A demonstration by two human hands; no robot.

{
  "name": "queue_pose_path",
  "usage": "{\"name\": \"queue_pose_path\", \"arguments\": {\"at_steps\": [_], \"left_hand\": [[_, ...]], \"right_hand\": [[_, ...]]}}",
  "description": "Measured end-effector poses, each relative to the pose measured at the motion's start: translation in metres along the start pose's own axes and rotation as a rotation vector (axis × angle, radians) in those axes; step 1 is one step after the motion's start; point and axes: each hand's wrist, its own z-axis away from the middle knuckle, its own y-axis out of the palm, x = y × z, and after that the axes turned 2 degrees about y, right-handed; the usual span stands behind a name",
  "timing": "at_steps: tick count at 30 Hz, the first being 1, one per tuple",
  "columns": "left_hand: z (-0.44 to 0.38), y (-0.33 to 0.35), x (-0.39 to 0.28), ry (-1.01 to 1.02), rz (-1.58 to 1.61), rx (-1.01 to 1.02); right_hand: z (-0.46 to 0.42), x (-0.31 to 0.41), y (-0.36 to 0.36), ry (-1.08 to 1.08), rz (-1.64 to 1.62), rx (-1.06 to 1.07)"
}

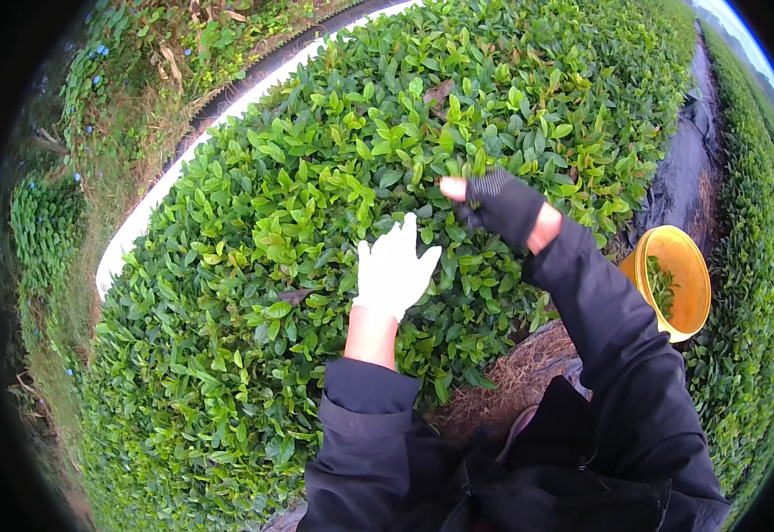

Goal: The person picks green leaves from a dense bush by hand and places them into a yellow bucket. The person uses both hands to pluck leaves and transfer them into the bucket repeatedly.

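Note:
My left hand point(397, 269), in a white glove, rests over the top of a clipped tea hedge point(280, 219) with its fingers apart and nothing seen in them. Up and to the right of it is my right hand point(500, 203), in a black glove that leaves the thumb tip bare. That hand is somewhat blurred, and green leaves point(463, 166) show at its fingers; whether it grips them cannot be told. Right of my right forearm stands a yellow plastic bucket point(693, 286), tilted towards the view, with some picked green leaves point(661, 286) inside.
A white strip point(154, 199) runs along the hedge's far left edge, with weeds and blue flowers point(97, 80) beyond. At the right, black ground sheeting point(686, 153) lies between this hedge and another hedge row point(749, 199). Dry straw point(513, 376) covers ground near my body.

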Motion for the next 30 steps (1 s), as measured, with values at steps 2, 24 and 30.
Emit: {"name": "queue_pose_path", "arguments": {"at_steps": [2,24,30], "left_hand": [[0.0,-0.001,-0.001,0.006,-0.017,0.009],[0.004,-0.004,0.007,0.003,-0.029,0.049],[0.01,-0.004,-0.011,-0.032,-0.029,0.12]], "right_hand": [[-0.022,0.008,0.0,0.004,-0.343,-0.052],[-0.056,0.053,0.064,-0.044,-0.378,0.187],[-0.08,0.024,0.056,-0.051,-0.073,0.087]]}}
